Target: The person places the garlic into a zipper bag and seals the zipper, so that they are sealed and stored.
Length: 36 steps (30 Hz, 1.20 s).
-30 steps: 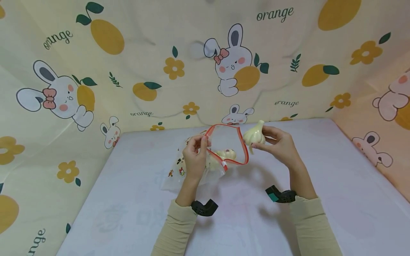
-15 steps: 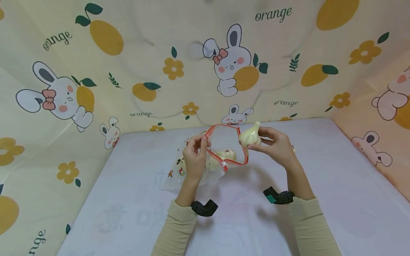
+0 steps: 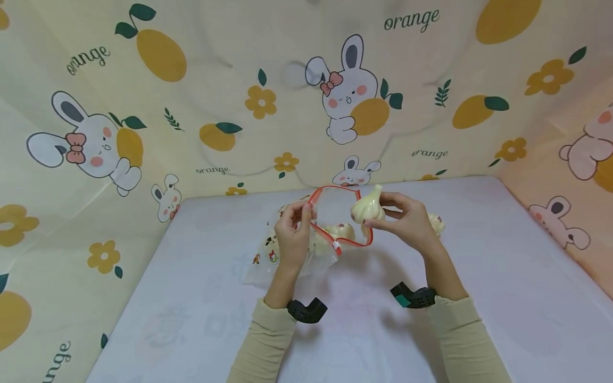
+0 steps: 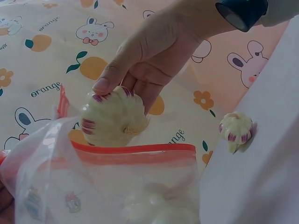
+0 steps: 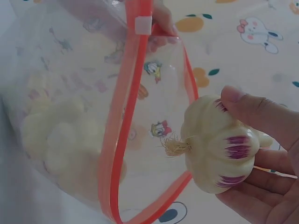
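My right hand [image 3: 407, 221] holds a garlic bulb [image 3: 367, 207] between thumb and fingers, right at the mouth of a clear zip bag. Purple streaks and a tuft of roots show on that bulb [image 5: 219, 144] in the right wrist view. With thumb and fingers my left hand [image 3: 293, 231] pinches the left edge of the bag [image 3: 287, 271], whose red-rimmed mouth gapes toward the right. Several garlic bulbs [image 5: 60, 135] lie inside, blurred by the plastic. A white slider [image 5: 143, 25] sits on the red zip.
Another garlic bulb [image 4: 236, 129] lies on the white table [image 3: 191, 319], beyond my right wrist. A cream cloth [image 3: 287, 80] printed with rabbits and oranges rises behind and at both sides of the table.
My right hand has moved left with the garlic bulb, from beside the bag's rim to its mouth. The bulb lying behind the right wrist has come into sight. The left hand stays put.
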Each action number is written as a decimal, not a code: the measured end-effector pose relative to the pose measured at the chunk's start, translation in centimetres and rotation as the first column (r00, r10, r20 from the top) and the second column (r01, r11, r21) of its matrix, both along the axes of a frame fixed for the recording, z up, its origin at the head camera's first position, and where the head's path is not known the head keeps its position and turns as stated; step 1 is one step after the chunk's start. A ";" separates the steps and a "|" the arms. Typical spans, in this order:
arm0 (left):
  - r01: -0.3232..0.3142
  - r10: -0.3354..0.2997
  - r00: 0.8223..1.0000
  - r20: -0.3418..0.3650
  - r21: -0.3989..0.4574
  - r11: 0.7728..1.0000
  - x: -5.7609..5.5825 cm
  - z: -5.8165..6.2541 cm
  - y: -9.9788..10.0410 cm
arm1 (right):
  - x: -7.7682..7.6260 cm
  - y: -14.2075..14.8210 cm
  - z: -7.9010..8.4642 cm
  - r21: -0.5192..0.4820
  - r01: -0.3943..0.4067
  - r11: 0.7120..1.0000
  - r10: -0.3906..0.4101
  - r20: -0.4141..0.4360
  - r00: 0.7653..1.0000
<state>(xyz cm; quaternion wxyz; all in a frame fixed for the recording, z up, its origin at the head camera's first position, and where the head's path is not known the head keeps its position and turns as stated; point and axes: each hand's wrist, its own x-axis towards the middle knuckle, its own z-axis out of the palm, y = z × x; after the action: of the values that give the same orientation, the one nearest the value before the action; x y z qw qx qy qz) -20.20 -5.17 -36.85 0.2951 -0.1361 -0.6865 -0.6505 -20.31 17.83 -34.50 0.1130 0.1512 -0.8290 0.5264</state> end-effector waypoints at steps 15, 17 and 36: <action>-0.012 0.012 1.000 0.001 0.004 1.000 0.0 0.0 0.0 | -0.3 -1.3 -0.8 -0.005 -0.030 1.000 0.030 -0.003 1.000; -0.015 0.015 1.000 -0.006 0.004 1.000 -0.1 0.0 0.0 | -0.3 -1.5 -0.9 -0.011 -0.037 0.999 0.037 -0.008 0.999; -0.013 0.013 1.000 -0.018 0.000 1.000 -0.1 -0.1 0.1 | -0.3 -2.9 -1.5 -0.077 -0.037 0.996 0.027 -0.119 0.993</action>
<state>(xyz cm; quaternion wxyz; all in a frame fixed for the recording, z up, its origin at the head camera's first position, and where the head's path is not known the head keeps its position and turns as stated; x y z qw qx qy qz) -20.32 -5.08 -36.92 0.3057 -0.1375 -0.6845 -0.6474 -20.58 14.94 -36.01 0.1592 0.1906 -0.7969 0.5507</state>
